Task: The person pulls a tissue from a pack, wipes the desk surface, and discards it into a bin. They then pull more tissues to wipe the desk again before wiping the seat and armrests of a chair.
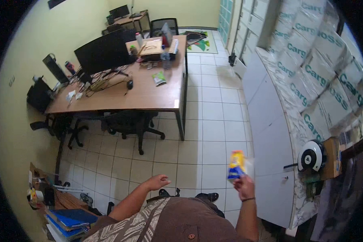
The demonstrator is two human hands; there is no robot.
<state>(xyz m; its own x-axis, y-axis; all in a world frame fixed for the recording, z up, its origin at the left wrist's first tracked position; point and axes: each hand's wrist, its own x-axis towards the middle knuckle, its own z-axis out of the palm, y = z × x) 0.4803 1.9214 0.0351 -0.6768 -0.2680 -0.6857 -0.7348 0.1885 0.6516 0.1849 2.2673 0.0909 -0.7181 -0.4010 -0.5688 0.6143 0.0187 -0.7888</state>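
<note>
One packet (236,164) in right hand (244,186), white cabinet (270,145) just beside

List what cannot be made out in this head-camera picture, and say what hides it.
- Packet in the right hand: print blurred, too small to read.
- Box lettering: cut off where boxes overlap.
- Small items on the desk: too small to identify.
- Corners: blacked out by the lens rim.

Single head-worn camera, fisheye, dark corners. Looks forward and steeply down from standing height over wearer's own torso and arms. Tiled floor (213,121) fills middle ground; desk (149,94) sits farther off, upper left; white cabinet run (270,133) close along right edge. No second view.
</note>
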